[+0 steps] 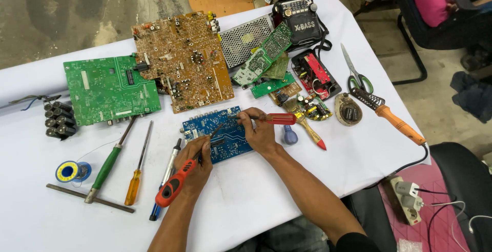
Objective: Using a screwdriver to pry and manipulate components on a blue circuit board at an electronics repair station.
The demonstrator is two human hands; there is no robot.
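At centre frame, the left hand (pixel 197 161) grips an orange-handled soldering iron (pixel 177 183), its tip on the blue circuit board (pixel 218 133). The right hand (pixel 260 131), closed around a red-handled screwdriver (pixel 274 119), rests on the board's right edge.

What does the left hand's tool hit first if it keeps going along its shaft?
The left hand aims its red-handled tool up and right. Its tip already looks to be on the blue circuit board, so the board comes first; exact contact is hard to judge.

Both forearms are bare, without watch or rings. The right arm (pixel 312 195) shows a dark sleeve edge (pixel 353 243) near the elbow.
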